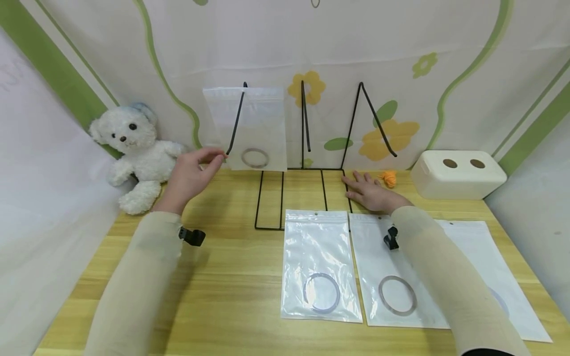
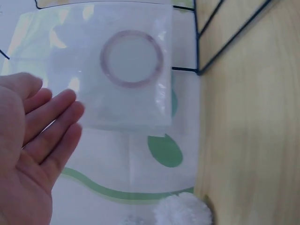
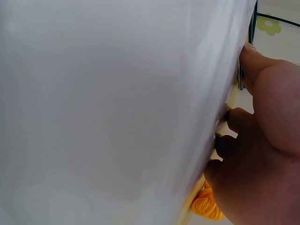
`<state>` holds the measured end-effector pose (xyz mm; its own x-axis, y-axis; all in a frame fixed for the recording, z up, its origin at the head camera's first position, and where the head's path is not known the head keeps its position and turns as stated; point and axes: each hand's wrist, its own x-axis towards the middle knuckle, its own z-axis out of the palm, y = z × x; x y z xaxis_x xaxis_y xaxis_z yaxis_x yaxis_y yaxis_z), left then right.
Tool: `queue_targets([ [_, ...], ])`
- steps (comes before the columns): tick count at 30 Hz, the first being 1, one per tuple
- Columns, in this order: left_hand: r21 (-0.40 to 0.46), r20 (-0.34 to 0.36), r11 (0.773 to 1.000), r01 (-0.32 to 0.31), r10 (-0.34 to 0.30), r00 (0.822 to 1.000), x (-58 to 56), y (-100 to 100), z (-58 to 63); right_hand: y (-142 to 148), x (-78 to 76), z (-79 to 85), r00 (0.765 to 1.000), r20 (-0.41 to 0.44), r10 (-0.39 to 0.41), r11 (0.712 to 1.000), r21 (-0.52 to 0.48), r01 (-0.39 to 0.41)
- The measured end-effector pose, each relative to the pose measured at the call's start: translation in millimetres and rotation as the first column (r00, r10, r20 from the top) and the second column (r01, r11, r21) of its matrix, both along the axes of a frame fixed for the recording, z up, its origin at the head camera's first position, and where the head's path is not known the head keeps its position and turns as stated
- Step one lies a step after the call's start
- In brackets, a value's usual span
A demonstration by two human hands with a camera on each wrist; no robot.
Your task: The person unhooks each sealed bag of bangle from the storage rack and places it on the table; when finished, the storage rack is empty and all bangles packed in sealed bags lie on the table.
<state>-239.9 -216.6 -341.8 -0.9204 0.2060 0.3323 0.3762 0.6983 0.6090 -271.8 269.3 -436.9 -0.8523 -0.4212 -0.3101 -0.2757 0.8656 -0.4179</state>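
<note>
A clear zip bag with a pinkish bangle inside hangs from the left hook of a black wire rack. Beside that hook's tip is my left hand. Its fingers are extended and loosely together, near the bag, and the left wrist view shows nothing held in them. My right hand rests on the table by the right side of the rack's base, fingers spread. Under the right forearm lies a bag with a brownish bangle; left of it is another bag with a pale lilac bangle.
A third bag lies at the right, partly behind the right sleeve. The middle hook and right hook stick forward. A white teddy bear sits at left; orange yarn and a white box stand at right.
</note>
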Motion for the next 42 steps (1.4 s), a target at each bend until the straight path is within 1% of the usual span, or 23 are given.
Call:
queue_targets([
  [4,0.113,-0.052,0.991,-0.07,0.077,0.996,-6.6,3.0,9.5,-0.4,0.7,0.3,1.0,0.003,-0.005,1.0,-0.003,0.005],
  [8,0.181,-0.077,0.973,-0.143,0.159,0.984,-13.8,4.5,20.6,-0.9,2.0,1.2,1.0,0.009,-0.01,1.0,-0.016,0.01],
  [12,0.234,-0.055,0.95,-0.208,0.227,0.972,-19.8,8.0,32.9,-0.8,1.7,0.9,1.0,0.009,-0.012,1.0,-0.017,0.012],
  [17,0.304,-0.03,0.921,-0.243,0.264,0.964,-30.9,13.2,47.1,1.3,0.3,-0.8,1.0,0.006,-0.01,1.0,-0.01,0.01],
  [20,0.32,-0.018,0.909,-0.266,0.286,0.958,-36.7,16.1,54.5,1.8,0.2,-1.1,1.0,0.005,-0.007,1.0,-0.006,0.007],
  [22,0.313,0.0,0.906,-0.285,0.301,0.954,-40.1,18.2,58.8,1.8,0.5,-1.0,1.0,0.007,-0.009,1.0,-0.008,0.009],
  [25,0.304,0.03,0.903,-0.303,0.308,0.951,-44.1,21.6,64.0,1.8,0.9,-0.9,1.0,0.006,-0.01,1.0,-0.012,0.01],
  [31,0.305,0.042,0.908,-0.287,0.288,0.957,-47.8,24.9,68.2,1.3,2.1,-0.4,1.0,0.006,-0.006,1.0,-0.026,0.006],
  [34,0.319,0.047,0.906,-0.279,0.279,0.959,-47.4,24.0,68.5,0.6,2.3,0.5,1.0,0.001,-0.005,1.0,-0.026,0.005],
  [38,0.339,0.08,0.9,-0.273,0.262,0.962,-45.7,21.6,68.8,-0.4,2.4,1.2,1.0,-0.001,-0.007,1.0,-0.016,0.007],
  [42,0.334,0.096,0.906,-0.26,0.241,0.966,-42.2,20.3,69.7,-1.5,2.6,1.4,1.0,0.003,-0.009,1.0,-0.014,0.009],
])
